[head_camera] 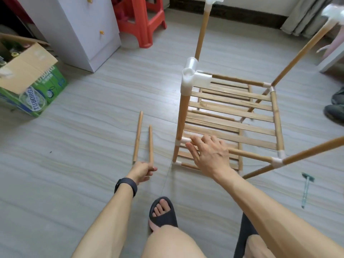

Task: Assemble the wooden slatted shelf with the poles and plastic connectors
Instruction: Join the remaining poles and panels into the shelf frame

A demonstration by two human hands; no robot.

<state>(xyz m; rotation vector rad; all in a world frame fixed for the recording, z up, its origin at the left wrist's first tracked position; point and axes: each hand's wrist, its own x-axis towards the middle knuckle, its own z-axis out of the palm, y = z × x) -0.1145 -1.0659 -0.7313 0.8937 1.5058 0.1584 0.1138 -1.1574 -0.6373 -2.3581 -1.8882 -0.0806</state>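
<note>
Shelf: the half-built wooden slatted shelf frame (232, 116) stands on the grey wood-grain floor (93, 112), centre right of the frame, with its slats low and its uprights rising toward the top edge.
Open socket: a white plastic three-way connector (193, 79) caps the near left upright, and its top hole is empty.
Risk: the frame could probably tip or rack when a pole is pushed into that socket, since the joints look like push fits and only one hand steadies it, low down. A pole entered at a slant could jam.
Right hand: the right hand (210, 155) lies on the front horizontal pole (251, 155), fingers (204, 139) spread and relaxed, not closed round it.
Left hand: the left hand (143, 171), lower centre, curls its fingers (149, 169) round the near end of a loose round wooden pole (150, 142), apart from the frame on its left.
Spare: a second loose wooden pole (137, 135) lies just beside it.
Around: a metal bolt (307, 189) lies at lower right and a green cardboard box (33, 90) sits at left.
</note>
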